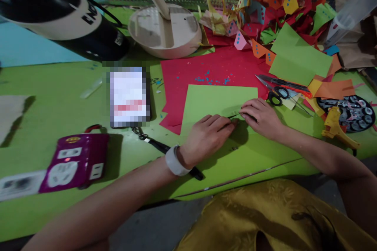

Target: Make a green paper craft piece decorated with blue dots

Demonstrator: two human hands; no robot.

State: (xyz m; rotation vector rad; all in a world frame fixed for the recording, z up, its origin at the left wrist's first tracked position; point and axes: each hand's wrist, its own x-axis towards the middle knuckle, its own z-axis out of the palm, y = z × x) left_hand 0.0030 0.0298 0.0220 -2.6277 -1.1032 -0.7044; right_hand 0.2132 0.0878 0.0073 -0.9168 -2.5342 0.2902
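A light green sheet of paper (219, 98) lies on a red sheet (173, 86) on the green tabletop. Over the green sheet's lower part, my left hand (207, 137) is closed, its fingers bent and pressed together. My right hand (259, 117) faces it from the right, fingers also pinched. Between the two sets of fingertips runs a thin dark line; whether it is a narrow strip or a paper edge I cannot tell. Just beyond my right hand lie scissors (275, 96) with black handles and an orange-and-black cutter (290, 85).
Folded paper pieces with blue dots (259, 11) heap at the back right. A yellow glue gun (334, 125) rests at right. Leftward are a blurred-screen phone (128, 96), a purple power socket box (75, 160) and a black-and-white bottle (73, 11). A round white base with a pole (141, 33) stands behind.
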